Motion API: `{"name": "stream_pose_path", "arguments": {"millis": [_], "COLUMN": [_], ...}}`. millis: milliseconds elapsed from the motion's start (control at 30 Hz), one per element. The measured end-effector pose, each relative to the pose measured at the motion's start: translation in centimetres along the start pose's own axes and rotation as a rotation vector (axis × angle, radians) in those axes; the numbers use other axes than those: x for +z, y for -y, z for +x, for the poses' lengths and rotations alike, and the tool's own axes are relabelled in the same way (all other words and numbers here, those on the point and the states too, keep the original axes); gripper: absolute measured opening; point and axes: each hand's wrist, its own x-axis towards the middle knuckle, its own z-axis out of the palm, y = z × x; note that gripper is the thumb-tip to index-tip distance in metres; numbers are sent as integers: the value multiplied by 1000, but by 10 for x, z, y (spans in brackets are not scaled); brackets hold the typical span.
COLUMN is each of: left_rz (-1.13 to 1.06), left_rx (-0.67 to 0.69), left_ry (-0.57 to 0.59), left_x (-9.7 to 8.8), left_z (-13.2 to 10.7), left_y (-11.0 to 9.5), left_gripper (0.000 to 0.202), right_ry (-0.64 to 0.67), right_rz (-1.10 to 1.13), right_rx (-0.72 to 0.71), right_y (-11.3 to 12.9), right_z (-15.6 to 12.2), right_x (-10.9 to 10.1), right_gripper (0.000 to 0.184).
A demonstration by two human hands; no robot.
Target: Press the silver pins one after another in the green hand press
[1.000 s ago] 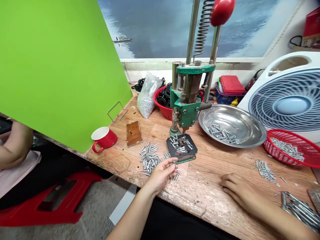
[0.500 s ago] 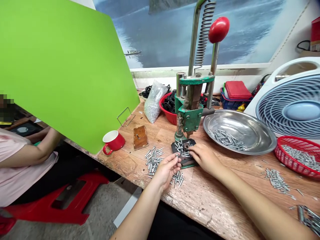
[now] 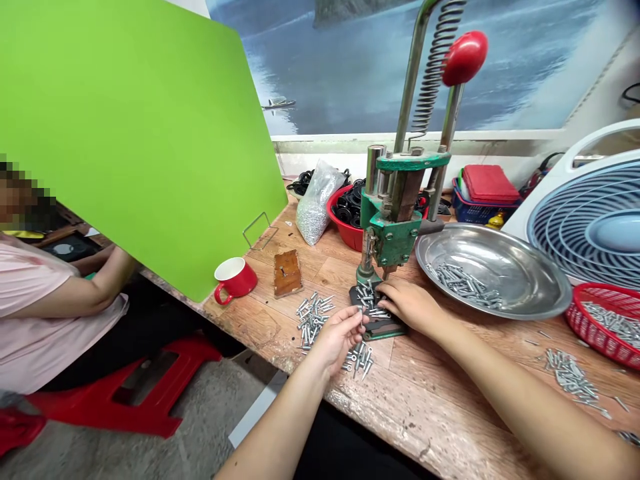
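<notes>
A green hand press with a red knob stands on the wooden bench. My left hand is at the front edge of its dark base plate, fingers pinched on a small metal pin. My right hand rests on the plate under the press head, fingers curled among loose pins; what they grip is hidden. A pile of silver pins lies left of the plate, more pins just below my left hand.
A steel bowl with pins sits right of the press, then a red basket and a fan. A red mug, wooden block, bag and red tub stand left. Another person sits behind a green board.
My right hand came from the bench's right side onto the press base plate and now sits closer under the head. My left hand stayed by the plate, still pinching a pin.
</notes>
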Motion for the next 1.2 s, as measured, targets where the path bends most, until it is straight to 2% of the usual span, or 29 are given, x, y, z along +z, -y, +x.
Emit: {"name": "stream_pose_path", "arguments": {"millis": [100, 200, 367, 467, 767, 933, 1067, 1133, 1200], "left_rz": [1, -11, -84, -49, 152, 338, 471, 573, 785], "left_rx": [-4, -12, -18, 9, 171, 267, 345, 421, 551], "left_ry": [-4, 7, 22, 15, 27, 26, 5, -1, -44], "left_x": [2, 4, 5, 7, 22, 33, 35, 32, 29], "left_z": [3, 5, 15, 26, 64, 77, 82, 83, 82], "left_y": [-2, -2, 0, -2, -7, -7, -2, 1, 2], "left_gripper": [27, 25, 22, 22, 27, 27, 21, 22, 24], "right_ry": [68, 96, 43, 3, -39, -55, -67, -71, -75], "right_rz": [-17, 29, 209, 246, 329, 352, 360, 363, 366], "right_rx": [-27, 11, 181, 245, 314, 332, 331, 327, 325], "right_y": [-3, -1, 8, 9, 6, 7, 6, 6, 6], "right_z": [5, 8, 8, 6, 3, 3, 4, 4, 5], "right_x": [-7, -9, -1, 7, 15, 15, 16, 17, 18], "right_gripper": [31, 35, 43, 43, 43, 46, 43, 42, 42]}}
